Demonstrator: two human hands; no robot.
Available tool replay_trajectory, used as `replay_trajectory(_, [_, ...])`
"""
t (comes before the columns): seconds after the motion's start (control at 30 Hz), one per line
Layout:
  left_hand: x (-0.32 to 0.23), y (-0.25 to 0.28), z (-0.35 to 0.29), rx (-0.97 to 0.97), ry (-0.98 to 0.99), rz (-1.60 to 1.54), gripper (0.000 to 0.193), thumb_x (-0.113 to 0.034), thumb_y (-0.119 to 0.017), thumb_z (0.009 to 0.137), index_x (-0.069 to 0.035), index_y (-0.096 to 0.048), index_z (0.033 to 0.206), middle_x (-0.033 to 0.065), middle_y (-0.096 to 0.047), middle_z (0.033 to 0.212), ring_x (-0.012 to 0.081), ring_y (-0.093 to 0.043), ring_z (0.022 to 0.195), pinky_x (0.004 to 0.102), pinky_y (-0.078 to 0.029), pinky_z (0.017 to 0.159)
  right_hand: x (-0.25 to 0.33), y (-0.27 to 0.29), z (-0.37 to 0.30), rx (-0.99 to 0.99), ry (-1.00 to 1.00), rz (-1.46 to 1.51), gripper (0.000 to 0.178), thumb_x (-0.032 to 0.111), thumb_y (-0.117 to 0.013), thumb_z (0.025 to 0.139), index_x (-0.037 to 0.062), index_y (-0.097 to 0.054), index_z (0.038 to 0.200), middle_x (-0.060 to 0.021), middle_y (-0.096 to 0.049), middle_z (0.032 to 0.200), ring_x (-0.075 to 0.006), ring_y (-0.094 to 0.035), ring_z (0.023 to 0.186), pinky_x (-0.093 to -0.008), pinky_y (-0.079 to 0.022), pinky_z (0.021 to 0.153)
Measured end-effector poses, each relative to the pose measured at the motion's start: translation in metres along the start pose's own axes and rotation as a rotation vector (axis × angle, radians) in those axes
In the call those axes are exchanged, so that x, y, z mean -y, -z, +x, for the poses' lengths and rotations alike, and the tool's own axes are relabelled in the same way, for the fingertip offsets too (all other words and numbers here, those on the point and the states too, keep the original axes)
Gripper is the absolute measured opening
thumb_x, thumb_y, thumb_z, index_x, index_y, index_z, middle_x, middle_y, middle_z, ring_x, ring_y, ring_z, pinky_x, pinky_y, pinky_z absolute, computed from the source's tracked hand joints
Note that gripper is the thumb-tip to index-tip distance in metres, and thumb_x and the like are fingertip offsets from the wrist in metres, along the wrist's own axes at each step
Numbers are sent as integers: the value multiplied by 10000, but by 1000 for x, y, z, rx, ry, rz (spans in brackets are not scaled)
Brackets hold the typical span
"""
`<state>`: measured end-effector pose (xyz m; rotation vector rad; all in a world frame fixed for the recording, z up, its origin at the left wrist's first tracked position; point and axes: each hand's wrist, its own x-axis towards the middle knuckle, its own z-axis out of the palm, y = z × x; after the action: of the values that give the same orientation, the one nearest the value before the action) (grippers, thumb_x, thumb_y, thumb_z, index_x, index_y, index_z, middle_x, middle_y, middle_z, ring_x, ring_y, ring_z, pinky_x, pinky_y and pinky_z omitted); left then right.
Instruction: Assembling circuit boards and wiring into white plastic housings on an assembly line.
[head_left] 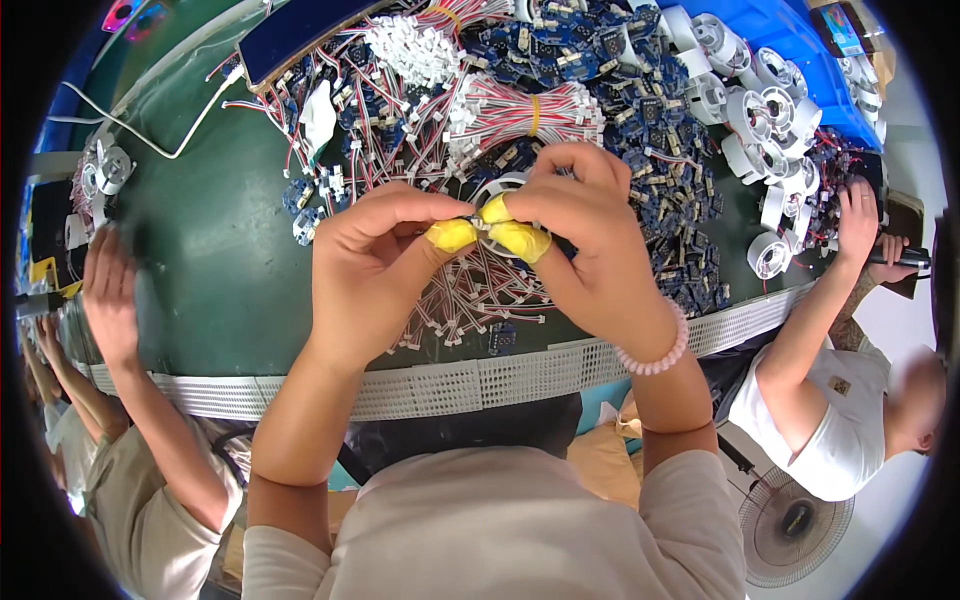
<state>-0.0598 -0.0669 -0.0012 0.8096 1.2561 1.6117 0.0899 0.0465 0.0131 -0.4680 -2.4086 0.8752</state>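
Both hands meet over the table's near middle, fingertips almost touching. My left hand [375, 265] pinches with thumb and forefinger, and yellow covering wraps its thumb tip. Opposite it, my right hand [590, 235] is closed in a pinch too, with yellow covers on thumb and forefinger and a pink bead bracelet at the wrist. Between the tips is a small dark and silvery part [479, 223], mostly hidden by the fingers. Behind them shows the rim of a white round housing [497, 186]. Red-and-white cables with white plugs [465, 305] lie beneath the hands.
Ahead lie a banded cable bundle [530, 115], white connectors [412, 50] and heaped blue circuit boards [660, 185]. White round housings [765, 125] and a blue bin [835, 90] stand right. A white perforated strip [430, 390] edges the green table [220, 260]. Co-workers' arms reach in from both sides.
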Motion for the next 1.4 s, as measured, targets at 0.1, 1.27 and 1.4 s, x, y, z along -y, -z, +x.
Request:
replay_trajectory(0.1, [2,4,-2,15,-22,58,185,99,-623,783,33,-650,953,74,-593,883,112,-580,797,209,-475,702,5,-1,-1,2,1,-119,150,150,-653,754,81,-639,886,-6,-619,821,-216,-522,871,-352,-308,831])
replay_trajectory(1.27, [-6,-11,3,-159,-35,-19,214,103,-532,837,36,-598,1029,98,-593,964,173,-627,894,260,-533,772,32,-18,-56,74,-42,-244,205,88,-713,654,100,-670,853,8,-580,821,-200,-487,781,-325,-357,681])
replay_trajectory(1.4, [-1,-5,1,-127,-36,27,235,110,-516,841,33,-593,1049,101,-578,1001,181,-626,911,262,-538,770,28,-19,-49,133,-107,-211,213,75,-706,645,95,-662,852,-5,-561,791,-203,-483,771,-325,-356,668])
